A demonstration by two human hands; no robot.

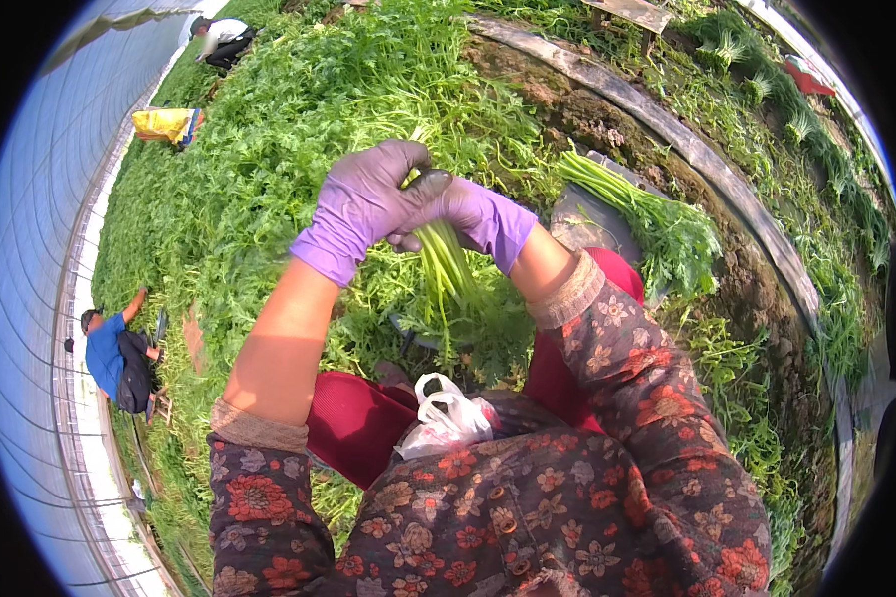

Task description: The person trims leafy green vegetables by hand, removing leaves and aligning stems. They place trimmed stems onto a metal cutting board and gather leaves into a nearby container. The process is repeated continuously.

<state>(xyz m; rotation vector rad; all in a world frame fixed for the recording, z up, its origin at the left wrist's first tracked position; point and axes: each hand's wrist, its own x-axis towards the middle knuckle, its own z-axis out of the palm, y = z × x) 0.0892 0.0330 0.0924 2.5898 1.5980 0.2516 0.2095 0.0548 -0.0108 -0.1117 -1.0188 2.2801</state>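
Both my hands wear purple gloves with dark, soiled fingers and meet in front of me. My left hand [373,190] and my right hand [474,213] close together around a bunch of green leafy stalks [444,261]. The stalk ends show just above the fingers, while the leaves hang down towards my lap. A larger bundle of the same leafy greens [642,209] lies on a grey sheet [579,213] to the right. On my lap rests a white plastic bag [452,422].
Dense leafy plants [269,164] grow ahead and left. A weathered board [664,123] edges the soil at right. A low wooden bench [631,13] stands beyond. A yellow sack [166,124], a crouching person [224,41] and a seated person in blue [119,354] are at left.
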